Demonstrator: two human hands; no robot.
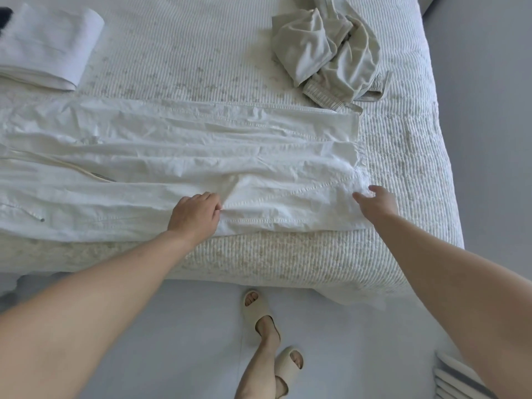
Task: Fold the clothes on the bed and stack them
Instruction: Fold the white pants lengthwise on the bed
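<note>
White creased cotton trousers (pixel 184 156) | long axis left-right across bed (pixel 403 156) | my left hand (pixel 195 214) pinches near seam | right hand (pixel 377 201), fingers loosely spread, rests at hem end, nearer

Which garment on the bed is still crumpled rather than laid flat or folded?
The pale grey-green garment bunched at the bed's far right. The white trousers lie spread flat; the white folded garment sits far left.

White trousers (pixel 178 156) cut off at left edge.

Creased matt cotton-like trousers (pixel 178 156) lie on ribbed quilted bedcover (pixel 201 59).
</note>
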